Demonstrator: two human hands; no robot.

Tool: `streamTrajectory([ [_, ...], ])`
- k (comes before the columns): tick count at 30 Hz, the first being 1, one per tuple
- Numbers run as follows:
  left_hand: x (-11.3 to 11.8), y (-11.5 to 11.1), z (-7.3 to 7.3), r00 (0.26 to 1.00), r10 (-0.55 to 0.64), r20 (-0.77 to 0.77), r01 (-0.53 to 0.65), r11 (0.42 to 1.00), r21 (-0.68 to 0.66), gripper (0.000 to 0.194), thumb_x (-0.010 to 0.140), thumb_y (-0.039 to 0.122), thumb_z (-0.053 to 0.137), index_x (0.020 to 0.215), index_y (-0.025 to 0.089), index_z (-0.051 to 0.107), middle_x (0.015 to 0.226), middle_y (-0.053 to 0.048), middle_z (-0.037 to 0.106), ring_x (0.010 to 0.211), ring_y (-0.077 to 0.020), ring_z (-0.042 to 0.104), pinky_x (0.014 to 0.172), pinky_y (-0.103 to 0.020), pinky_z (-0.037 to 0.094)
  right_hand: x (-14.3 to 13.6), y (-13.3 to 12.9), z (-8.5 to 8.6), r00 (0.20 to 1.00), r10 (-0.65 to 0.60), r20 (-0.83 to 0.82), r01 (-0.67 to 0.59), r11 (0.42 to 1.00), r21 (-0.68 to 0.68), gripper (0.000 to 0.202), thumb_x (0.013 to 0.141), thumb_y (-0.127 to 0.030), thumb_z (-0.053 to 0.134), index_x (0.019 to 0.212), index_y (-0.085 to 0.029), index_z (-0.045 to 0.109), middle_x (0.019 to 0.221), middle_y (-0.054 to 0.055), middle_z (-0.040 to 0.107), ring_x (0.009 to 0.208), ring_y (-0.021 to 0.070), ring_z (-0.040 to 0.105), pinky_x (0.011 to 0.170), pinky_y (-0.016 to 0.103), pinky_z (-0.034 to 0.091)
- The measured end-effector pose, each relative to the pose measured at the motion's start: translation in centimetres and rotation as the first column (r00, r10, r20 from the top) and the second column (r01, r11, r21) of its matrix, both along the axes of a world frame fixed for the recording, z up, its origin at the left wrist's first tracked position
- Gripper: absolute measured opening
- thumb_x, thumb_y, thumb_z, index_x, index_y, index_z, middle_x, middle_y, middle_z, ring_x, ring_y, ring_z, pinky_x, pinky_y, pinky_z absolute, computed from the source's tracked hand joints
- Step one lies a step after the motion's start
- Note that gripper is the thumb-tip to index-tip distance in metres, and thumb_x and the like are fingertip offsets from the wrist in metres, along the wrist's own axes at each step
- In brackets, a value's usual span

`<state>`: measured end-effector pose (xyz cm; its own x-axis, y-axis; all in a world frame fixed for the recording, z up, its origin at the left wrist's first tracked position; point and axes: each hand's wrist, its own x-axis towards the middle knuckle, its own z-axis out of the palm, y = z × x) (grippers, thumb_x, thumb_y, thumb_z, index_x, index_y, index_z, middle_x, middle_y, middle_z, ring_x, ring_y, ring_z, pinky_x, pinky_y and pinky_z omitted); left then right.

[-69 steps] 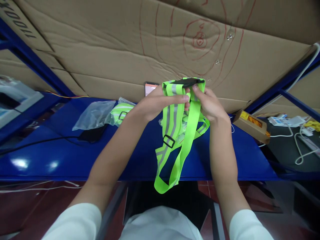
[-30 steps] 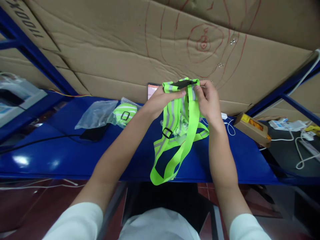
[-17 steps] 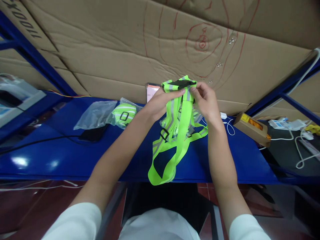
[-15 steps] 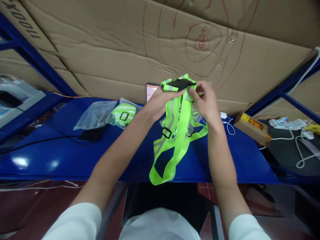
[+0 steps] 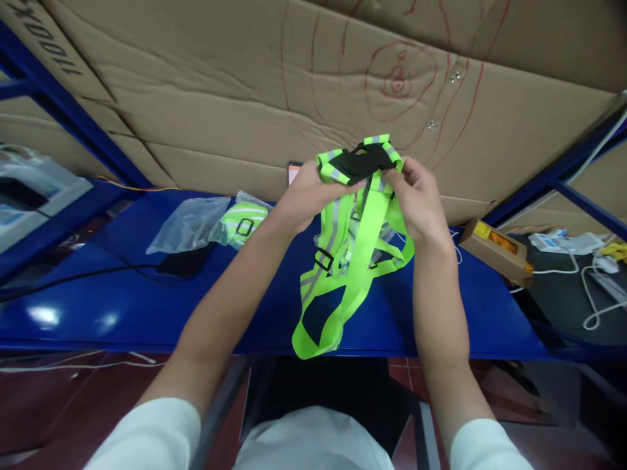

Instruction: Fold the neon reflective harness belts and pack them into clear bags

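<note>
A neon-yellow reflective harness (image 5: 363, 254) with grey stripes hangs from both my hands above the blue table. My left hand (image 5: 309, 194) grips the left end of its black patch (image 5: 360, 164), thumb on top and fingers mostly hidden underneath. At the right end of that patch, my right hand (image 5: 416, 196) pinches the yellow strap. A black slide buckle (image 5: 324, 259) sits on the left hanging strap. The lower straps form a loop that droops to the table's front edge. Behind the straps lies some clear plastic, partly hidden.
Left of my hands lie a clear plastic bag (image 5: 189, 225) and a bagged yellow bundle with a black buckle (image 5: 243, 225). A dark device with a cable (image 5: 185, 261) is near them. A small cardboard box (image 5: 497, 251) stands right. Cardboard (image 5: 220, 98) walls the back; a phone (image 5: 294, 171) leans there.
My hands have moved a little apart, the right one shifting right. The black patch is spread wider and flatter, and the hanging straps have swung slightly right.
</note>
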<state>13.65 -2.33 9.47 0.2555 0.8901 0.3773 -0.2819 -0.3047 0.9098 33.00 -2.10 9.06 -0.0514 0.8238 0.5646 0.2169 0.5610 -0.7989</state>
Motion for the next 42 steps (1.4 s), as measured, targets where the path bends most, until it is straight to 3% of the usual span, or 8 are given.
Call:
streamTrajectory([
  [6,0.2,0.7,-0.6,0.992,0.128,-0.016,-0.125,0.983,0.134,0.046,0.062,0.027,0.093,0.098,0.017,0.066,0.095,-0.004,0.071,0.103,-0.0282,0.069,0.093,-0.042,0.057,-1.2,0.6,-1.0,0.972,0.126,-0.199,-0.139,0.989,-0.052,0.039,0.086,-0.060,0.071,0.109,-0.031,0.060,0.106,0.001,0.070,0.108,0.0242,0.068,0.093,0.042,0.059],
  [10,0.0,1.3,-0.9,0.973,0.225,-0.040,-0.210,0.948,0.240,0.048,0.059,0.027,0.093,0.097,0.017,0.067,0.095,-0.004,0.070,0.109,-0.0300,0.065,0.097,-0.039,0.054,-2.7,1.2,-1.9,0.972,0.104,-0.210,-0.104,0.994,0.013,0.047,0.087,-0.063,0.065,0.123,-0.034,0.058,0.117,0.002,0.070,0.119,0.0266,0.065,0.103,0.048,0.055],
  [14,0.0,1.3,-0.9,0.981,0.194,-0.013,-0.187,0.960,0.210,0.048,0.059,0.026,0.094,0.098,0.018,0.066,0.103,-0.005,0.070,0.120,-0.0315,0.060,0.105,-0.038,0.048,-3.2,1.5,-2.4,0.998,0.031,-0.050,-0.030,0.999,0.032,0.048,0.097,-0.063,0.049,0.130,-0.030,0.057,0.112,0.005,0.071,0.118,0.0264,0.065,0.099,0.048,0.056],
  [17,0.4,0.9,-0.9,0.987,0.138,0.078,-0.146,0.984,0.104,0.058,0.055,0.020,0.095,0.105,0.019,0.065,0.109,-0.005,0.070,0.124,-0.0302,0.060,0.107,-0.038,0.047,-3.0,1.3,-2.5,1.000,-0.019,-0.007,0.019,1.000,0.007,0.044,0.100,-0.060,0.045,0.126,-0.027,0.060,0.104,0.005,0.072,0.115,0.0262,0.067,0.097,0.048,0.057],
  [22,1.0,0.5,-1.0,0.987,-0.082,0.139,0.088,0.995,-0.036,0.060,0.058,0.021,0.092,0.112,0.020,0.066,0.114,-0.004,0.072,0.123,-0.0263,0.063,0.110,-0.039,0.047,-2.8,0.6,-1.7,0.996,-0.089,-0.021,0.091,0.993,0.081,0.037,0.100,-0.057,0.049,0.113,-0.026,0.065,0.105,0.004,0.073,0.113,0.0258,0.067,0.102,0.048,0.054],
  [27,0.5,0.6,-0.9,0.997,-0.055,0.049,0.052,0.997,0.057,0.058,0.055,0.019,0.094,0.108,0.020,0.071,0.114,-0.004,0.073,0.126,-0.0273,0.061,0.113,-0.039,0.044,-2.5,-0.4,-0.5,0.989,-0.128,0.079,0.105,0.962,0.252,0.030,0.100,-0.052,0.053,0.110,-0.028,0.067,0.116,0.004,0.071,0.118,0.0259,0.064,0.111,0.049,0.048],
  [35,0.7,0.1,-0.5,0.998,0.065,0.013,-0.066,0.988,0.139,0.054,0.055,0.021,0.097,0.102,0.020,0.069,0.108,-0.005,0.073,0.121,-0.0310,0.061,0.108,-0.041,0.046,-2.8,-0.7,-1.1,0.997,0.018,0.074,-0.025,0.996,0.090,0.040,0.096,-0.051,0.056,0.131,-0.031,0.054,0.126,0.006,0.069,0.120,0.0267,0.066,0.098,0.049,0.058],
  [42,1.8,-0.2,-1.2,0.984,-0.102,0.148,0.098,0.995,0.036,0.066,0.054,0.023,0.096,0.112,0.022,0.066,0.119,-0.005,0.072,0.127,-0.0260,0.061,0.113,-0.038,0.044,-2.7,-0.3,-0.9,0.997,-0.043,0.062,0.035,0.990,0.136,0.039,0.100,-0.048,0.048,0.135,-0.032,0.055,0.128,0.005,0.068,0.124,0.0265,0.064,0.097,0.048,0.060],
])
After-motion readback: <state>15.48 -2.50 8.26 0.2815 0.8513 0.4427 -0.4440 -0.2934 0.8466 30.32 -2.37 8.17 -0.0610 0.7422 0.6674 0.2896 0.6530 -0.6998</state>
